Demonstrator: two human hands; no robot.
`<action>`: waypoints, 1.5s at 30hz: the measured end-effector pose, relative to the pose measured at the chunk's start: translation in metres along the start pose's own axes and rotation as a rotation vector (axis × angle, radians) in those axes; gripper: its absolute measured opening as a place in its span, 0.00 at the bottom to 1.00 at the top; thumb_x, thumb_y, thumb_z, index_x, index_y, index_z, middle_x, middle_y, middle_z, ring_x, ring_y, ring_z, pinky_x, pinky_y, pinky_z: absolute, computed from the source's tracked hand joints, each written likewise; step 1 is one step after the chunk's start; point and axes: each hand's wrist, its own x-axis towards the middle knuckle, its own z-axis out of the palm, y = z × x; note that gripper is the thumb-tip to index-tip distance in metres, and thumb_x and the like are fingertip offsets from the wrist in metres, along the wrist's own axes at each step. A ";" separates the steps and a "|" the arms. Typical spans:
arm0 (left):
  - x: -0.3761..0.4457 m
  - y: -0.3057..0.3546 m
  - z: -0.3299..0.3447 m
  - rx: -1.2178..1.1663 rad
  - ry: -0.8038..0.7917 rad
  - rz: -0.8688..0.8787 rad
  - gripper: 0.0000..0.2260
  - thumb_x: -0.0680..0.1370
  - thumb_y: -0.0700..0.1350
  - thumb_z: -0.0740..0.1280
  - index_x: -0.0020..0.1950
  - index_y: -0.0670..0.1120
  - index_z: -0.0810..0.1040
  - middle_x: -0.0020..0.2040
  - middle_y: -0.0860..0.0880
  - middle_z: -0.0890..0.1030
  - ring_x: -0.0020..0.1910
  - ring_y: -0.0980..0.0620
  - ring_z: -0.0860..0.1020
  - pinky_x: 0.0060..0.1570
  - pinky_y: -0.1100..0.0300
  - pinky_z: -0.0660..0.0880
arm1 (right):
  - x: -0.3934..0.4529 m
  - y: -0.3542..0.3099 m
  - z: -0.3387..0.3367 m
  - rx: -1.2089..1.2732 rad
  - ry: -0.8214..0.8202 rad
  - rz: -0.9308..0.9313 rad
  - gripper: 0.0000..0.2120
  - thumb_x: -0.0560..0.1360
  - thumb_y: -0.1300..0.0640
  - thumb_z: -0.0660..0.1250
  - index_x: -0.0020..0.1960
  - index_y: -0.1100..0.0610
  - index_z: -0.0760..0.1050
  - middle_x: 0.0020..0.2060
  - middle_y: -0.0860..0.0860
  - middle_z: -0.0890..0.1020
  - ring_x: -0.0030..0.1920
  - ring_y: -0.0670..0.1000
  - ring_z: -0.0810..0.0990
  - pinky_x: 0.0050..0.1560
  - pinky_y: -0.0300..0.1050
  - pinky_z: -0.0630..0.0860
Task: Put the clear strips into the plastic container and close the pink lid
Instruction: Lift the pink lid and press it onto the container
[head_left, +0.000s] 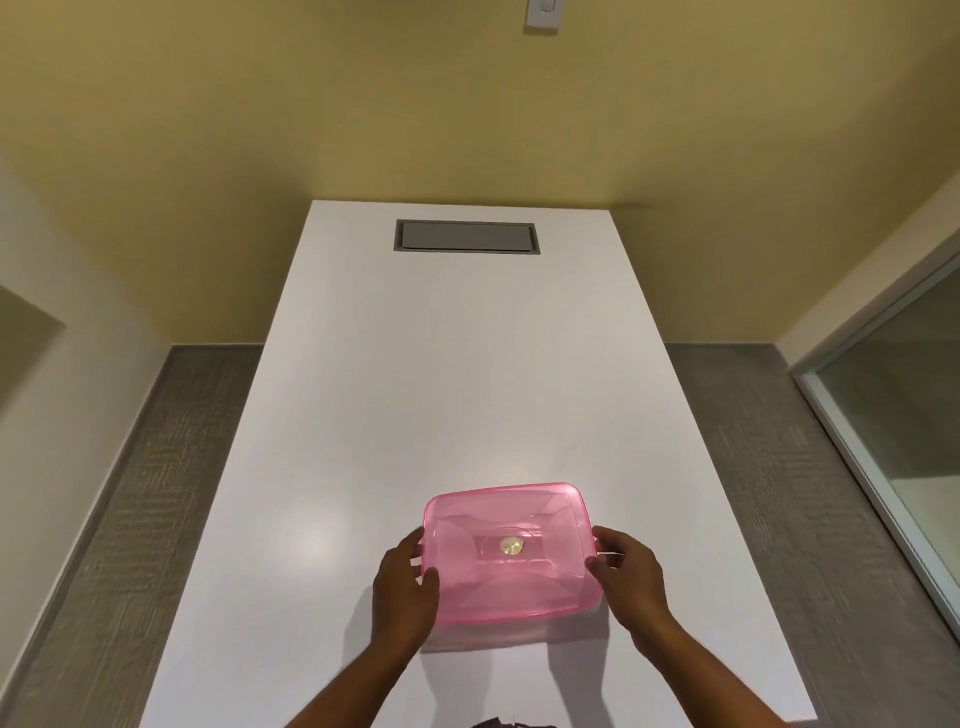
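A translucent pink lid (509, 551) with a small round gold sticker at its centre lies on top of the clear plastic container (467, 636), whose pale wall shows just under the lid's near edge. My left hand (402, 590) grips the lid's left side, thumb on top. My right hand (626, 574) grips the right side, fingers curled at the rim. I cannot make out any clear strips; the pink lid hides the inside of the container.
The container stands near the front of a long white table (457, 374). A grey recessed cable hatch (466, 236) sits at the table's far end. Grey carpet runs along both sides, and a glass partition (893, 415) stands at the right.
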 end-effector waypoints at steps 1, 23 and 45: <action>0.000 0.000 0.001 0.011 -0.002 0.004 0.25 0.76 0.36 0.64 0.72 0.51 0.72 0.61 0.48 0.80 0.52 0.50 0.82 0.55 0.51 0.80 | 0.000 0.002 0.000 0.002 0.005 0.014 0.18 0.75 0.65 0.72 0.64 0.55 0.80 0.52 0.49 0.85 0.50 0.49 0.83 0.55 0.53 0.82; -0.004 -0.027 -0.004 -0.005 -0.224 -0.151 0.17 0.79 0.54 0.67 0.64 0.50 0.69 0.50 0.46 0.81 0.37 0.44 0.85 0.42 0.43 0.84 | -0.007 0.032 0.000 -0.015 -0.134 0.165 0.11 0.78 0.47 0.71 0.52 0.54 0.79 0.48 0.52 0.84 0.45 0.54 0.85 0.45 0.55 0.87; 0.013 -0.061 -0.007 0.033 -0.394 -0.127 0.22 0.75 0.66 0.64 0.40 0.48 0.70 0.33 0.49 0.79 0.30 0.52 0.74 0.31 0.55 0.74 | -0.004 0.036 -0.007 0.027 -0.151 0.225 0.15 0.76 0.48 0.75 0.48 0.60 0.79 0.37 0.57 0.86 0.38 0.57 0.87 0.48 0.62 0.85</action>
